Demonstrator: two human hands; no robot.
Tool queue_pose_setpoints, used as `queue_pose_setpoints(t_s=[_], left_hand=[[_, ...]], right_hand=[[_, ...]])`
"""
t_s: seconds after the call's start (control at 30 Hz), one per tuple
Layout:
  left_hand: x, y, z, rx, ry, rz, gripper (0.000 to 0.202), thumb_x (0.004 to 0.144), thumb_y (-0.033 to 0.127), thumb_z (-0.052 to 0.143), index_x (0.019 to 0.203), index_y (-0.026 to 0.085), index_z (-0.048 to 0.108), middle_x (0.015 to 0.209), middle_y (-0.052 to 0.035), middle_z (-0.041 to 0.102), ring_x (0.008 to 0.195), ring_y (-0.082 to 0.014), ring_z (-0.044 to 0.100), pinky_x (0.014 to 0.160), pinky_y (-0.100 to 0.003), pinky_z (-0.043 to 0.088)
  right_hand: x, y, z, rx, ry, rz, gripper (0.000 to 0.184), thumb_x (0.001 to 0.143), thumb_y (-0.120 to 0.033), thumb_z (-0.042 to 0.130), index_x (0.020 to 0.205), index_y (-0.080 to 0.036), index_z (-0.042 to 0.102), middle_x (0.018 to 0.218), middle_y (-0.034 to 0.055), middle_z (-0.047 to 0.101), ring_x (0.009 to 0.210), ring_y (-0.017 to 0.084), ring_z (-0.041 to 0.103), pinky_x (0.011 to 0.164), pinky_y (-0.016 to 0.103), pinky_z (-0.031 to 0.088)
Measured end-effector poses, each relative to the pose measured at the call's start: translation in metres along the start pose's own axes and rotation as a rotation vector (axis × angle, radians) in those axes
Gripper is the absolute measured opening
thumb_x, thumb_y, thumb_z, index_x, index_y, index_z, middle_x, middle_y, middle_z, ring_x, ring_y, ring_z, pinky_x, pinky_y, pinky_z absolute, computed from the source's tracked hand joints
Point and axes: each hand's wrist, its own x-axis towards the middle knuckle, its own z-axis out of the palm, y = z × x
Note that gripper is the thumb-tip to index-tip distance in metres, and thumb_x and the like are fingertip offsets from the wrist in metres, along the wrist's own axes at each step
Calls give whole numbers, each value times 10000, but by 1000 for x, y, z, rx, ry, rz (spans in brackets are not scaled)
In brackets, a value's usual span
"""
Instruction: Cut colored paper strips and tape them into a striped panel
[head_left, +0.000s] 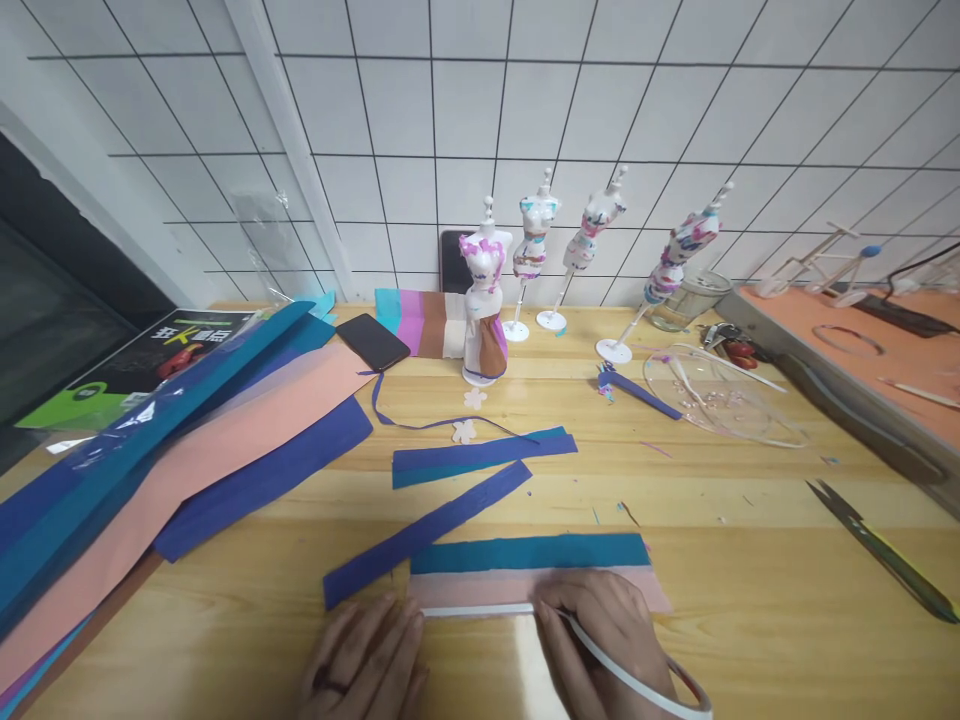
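White tiles (375, 105) back the wooden table (735, 570). Well left of the teal-and-pink cloth (529, 553), a magazine (120, 350) flashes bold Chinese characters, too blurred to read surely. At the cloth's lower left corner, the left hand (367, 660), fingers together, grip unclear; along its lower edge, white tape (478, 610), best kept taut and flush; lower right, the right hand (600, 630) pinches it.

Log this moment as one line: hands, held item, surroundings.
left hand: at visible left end of white strip; right hand: holding strip; strip: along near edge of teal-and-pink piece; right side: scissors
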Motion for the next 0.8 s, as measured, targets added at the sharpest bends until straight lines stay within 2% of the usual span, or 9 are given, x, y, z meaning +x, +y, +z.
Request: queue_pose_setpoints(t_s=[0.03, 0.17, 0.27, 0.5, 0.67, 0.8], left_hand=[[-1, 1, 3, -14, 58, -44, 265, 915, 184, 437, 1079, 183, 645, 933, -9, 757, 959, -173, 658, 1080, -362, 316], [-3, 5, 11, -43, 67, -56, 273, 916, 163, 431, 1084, 181, 646, 940, -8, 755, 997, -167, 642, 1061, -364, 342], [-3, 6, 10, -46, 123, -74, 262, 915, 158, 439, 1054, 174, 660, 924, -8, 757, 1007, -165, 635, 1046, -367, 363], [-5, 2, -1, -52, -43, -46, 259, 917, 159, 447, 1085, 163, 645, 1057, -9, 727, 1074, -178, 603, 1044, -367, 350], [-2, 0, -4, -97, -53, -62, 263, 911, 146, 455, 1108, 155, 627, 1050, -11, 729, 1075, -183, 596, 1009, -359, 378], [2, -1, -5, -101, -43, -62, 263, 896, 103, 453, 1085, 142, 631, 1003, -45, 736, 1045, -193, 606, 926, -357, 435]], right_hand=[[0, 0, 0, -2, 7, -4, 91, 832, -148, 578, 902, -202, 558, 823, 38, 657, 746, 198, 619, 691, 342, 435], [-2, 1, 2, -8, 9, -10, 115, 828, -140, 582, 922, -202, 559, 834, 44, 655, 762, 206, 615, 708, 350, 428], [-2, 0, 2, -12, -1, -5, 117, 829, -132, 581, 920, -202, 557, 850, 50, 643, 787, 210, 604, 721, 356, 413], [-2, 1, 2, -18, -25, -3, 121, 821, -103, 570, 870, -210, 543, 827, 40, 625, 774, 206, 592, 716, 358, 384], [-2, 3, 5, -18, -33, 3, 123, 812, -108, 569, 861, -218, 544, 834, 34, 625, 773, 204, 589, 709, 350, 373], [-2, -3, 7, 20, 3, 96, 103, 843, -119, 519, 824, -218, 539, 822, 32, 618, 771, 203, 573, 726, 362, 355]])
